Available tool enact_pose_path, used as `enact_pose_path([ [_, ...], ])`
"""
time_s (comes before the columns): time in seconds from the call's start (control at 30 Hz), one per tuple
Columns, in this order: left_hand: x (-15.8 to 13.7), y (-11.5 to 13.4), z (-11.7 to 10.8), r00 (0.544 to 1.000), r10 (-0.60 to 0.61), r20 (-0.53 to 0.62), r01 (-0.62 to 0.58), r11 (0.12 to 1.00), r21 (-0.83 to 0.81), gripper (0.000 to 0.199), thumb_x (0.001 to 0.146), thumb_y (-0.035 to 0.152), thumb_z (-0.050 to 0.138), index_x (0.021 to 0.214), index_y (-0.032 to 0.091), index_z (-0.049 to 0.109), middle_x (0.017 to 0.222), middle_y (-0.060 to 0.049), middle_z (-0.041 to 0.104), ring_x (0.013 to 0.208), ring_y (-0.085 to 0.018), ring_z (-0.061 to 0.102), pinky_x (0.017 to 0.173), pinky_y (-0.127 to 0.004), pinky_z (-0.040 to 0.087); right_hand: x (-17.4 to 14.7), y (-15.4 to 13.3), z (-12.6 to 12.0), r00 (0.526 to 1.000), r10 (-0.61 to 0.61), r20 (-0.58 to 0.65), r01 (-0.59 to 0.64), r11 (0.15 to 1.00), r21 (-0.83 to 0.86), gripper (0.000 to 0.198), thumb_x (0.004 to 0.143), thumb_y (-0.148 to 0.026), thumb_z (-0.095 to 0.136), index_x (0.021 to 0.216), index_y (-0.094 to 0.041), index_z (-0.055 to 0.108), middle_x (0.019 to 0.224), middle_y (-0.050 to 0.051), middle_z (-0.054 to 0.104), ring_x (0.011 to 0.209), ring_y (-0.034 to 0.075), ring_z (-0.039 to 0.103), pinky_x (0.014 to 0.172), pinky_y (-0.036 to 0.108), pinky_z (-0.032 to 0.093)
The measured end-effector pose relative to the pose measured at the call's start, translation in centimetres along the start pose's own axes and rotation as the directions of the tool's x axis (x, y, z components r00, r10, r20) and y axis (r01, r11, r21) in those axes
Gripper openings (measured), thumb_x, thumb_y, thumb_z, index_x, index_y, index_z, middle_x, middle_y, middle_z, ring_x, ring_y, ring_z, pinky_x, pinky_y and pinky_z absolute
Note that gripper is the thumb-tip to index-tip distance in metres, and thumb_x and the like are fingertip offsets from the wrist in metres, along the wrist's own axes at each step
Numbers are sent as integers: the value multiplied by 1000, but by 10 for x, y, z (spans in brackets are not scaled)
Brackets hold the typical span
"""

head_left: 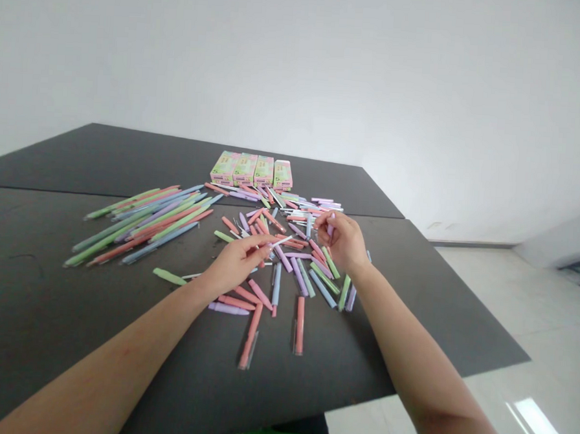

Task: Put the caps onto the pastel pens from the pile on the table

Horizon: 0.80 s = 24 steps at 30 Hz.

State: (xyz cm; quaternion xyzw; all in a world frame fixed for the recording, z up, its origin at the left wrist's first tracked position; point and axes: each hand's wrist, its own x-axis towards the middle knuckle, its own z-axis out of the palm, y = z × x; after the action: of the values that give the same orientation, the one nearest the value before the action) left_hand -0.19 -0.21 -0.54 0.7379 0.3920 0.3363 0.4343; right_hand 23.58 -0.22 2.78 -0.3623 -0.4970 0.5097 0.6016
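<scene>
- Taking the middle of the view as the clock's centre, four small boxes (245,166) stand side by side near 10 o'clock, each marked "5"; their remaining print is too small to read.
- The boxes are pink and yellow-green.
- The left hand (239,260), at 8 o'clock, grips a white stick (283,240) between thumb and fingertips; the stick is thin and straight, and its free end points toward 2 o'clock.
- The right hand (347,239), between 3 and 4 o'clock, has its fingers curled closed, around what looks like a short purple piece (331,227), though the view is soft there.
- Loose pen parts (322,288) in red, purple, green and blue lie scattered beneath and between both hands.
- Two red tubes (300,326) with clear ends lie near 6 o'clock.
- Long pens (146,229) in the same pastel colours lie in a bunch at 9 o'clock.
- The table (45,334) is dark and matt, with a seam across it.
- A plain white wall (298,62) fills 12 o'clock; pale, shiny floor (499,306) shows at 4 o'clock.
</scene>
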Motion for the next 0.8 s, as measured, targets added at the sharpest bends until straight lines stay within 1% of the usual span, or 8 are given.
enact_pose_path([
  [0.07, 0, 1, 0, 1000, -3, -12, 3, 1000, 3, 40, 87, 39, 53, 116, 14, 66, 87, -3, 67, 67, -13, 59, 67, -25, 50, 3, 0, 0, 999, 26, -45, -23, 997, 67, 22, 79, -36, 63, 68, -16, 62, 57, -1, 50, 47, 7, 37, 42, 22, 27],
  [0.13, 0, 2, 0, 1000, -1, -26, 2, 1000, 4, 40, 87, 40, 53, 114, 14, 66, 89, -4, 67, 68, -14, 59, 67, -25, 50, 4, 0, 2, 997, 28, -78, -19, 995, 103, 24, 78, -40, 66, 71, -17, 62, 64, 0, 54, 53, 9, 44, 45, 22, 34],
  [0.2, 1, 3, -1, 999, -1, -41, 1, 1000, 10, 41, 87, 41, 53, 112, 13, 67, 90, -5, 68, 69, -14, 60, 68, -25, 51, 3, 0, 4, 995, 16, -93, -6, 994, 108, 27, 77, -44, 68, 74, -18, 63, 70, 1, 56, 61, 11, 50, 52, 23, 41],
  [0.23, 1, 3, -1, 999, -1, -49, 2, 1000, 18, 41, 87, 42, 53, 112, 13, 67, 89, -5, 68, 70, -15, 60, 69, -26, 51, 3, 0, 5, 995, 11, -98, -1, 995, 97, 28, 77, -46, 69, 75, -19, 63, 70, 0, 55, 61, 11, 50, 53, 23, 41],
  [0.37, 1, 2, -2, 998, -1, -70, 4, 999, 46, 40, 86, 41, 53, 111, 13, 68, 88, -5, 70, 71, -15, 61, 71, -26, 51, 1, 3, 6, 992, -13, -123, 18, 999, 40, 28, 76, -47, 70, 75, -19, 66, 59, -4, 46, 52, 8, 39, 48, 23, 36],
  [0.5, 1, 1, -2, 996, -5, -86, 9, 999, 49, 41, 85, 42, 54, 111, 14, 69, 89, -5, 71, 71, -16, 63, 71, -28, 52, 1, 6, 4, 992, -70, -108, 75, 996, 52, 26, 78, -45, 71, 81, -19, 70, 64, -2, 49, 56, 8, 42, 53, 22, 39],
  [0.7, 1, 1, -2, 994, -8, -108, 14, 999, 52, 41, 84, 42, 55, 111, 15, 69, 89, -6, 72, 71, -17, 64, 69, -28, 53, 0, 8, 5, 994, -71, -81, 72, 997, 1, 28, 79, -48, 69, 79, -20, 69, 60, -3, 49, 54, 9, 42, 53, 24, 37],
  [0.8, 1, 1, -2, 993, -7, -115, 13, 999, 47, 40, 84, 41, 55, 111, 15, 69, 88, -5, 72, 71, -16, 63, 67, -27, 53, -1, 8, 7, 995, -69, -71, 69, 998, 5, 26, 78, -46, 70, 78, -21, 69, 59, -3, 49, 54, 9, 41, 53, 24, 37],
])
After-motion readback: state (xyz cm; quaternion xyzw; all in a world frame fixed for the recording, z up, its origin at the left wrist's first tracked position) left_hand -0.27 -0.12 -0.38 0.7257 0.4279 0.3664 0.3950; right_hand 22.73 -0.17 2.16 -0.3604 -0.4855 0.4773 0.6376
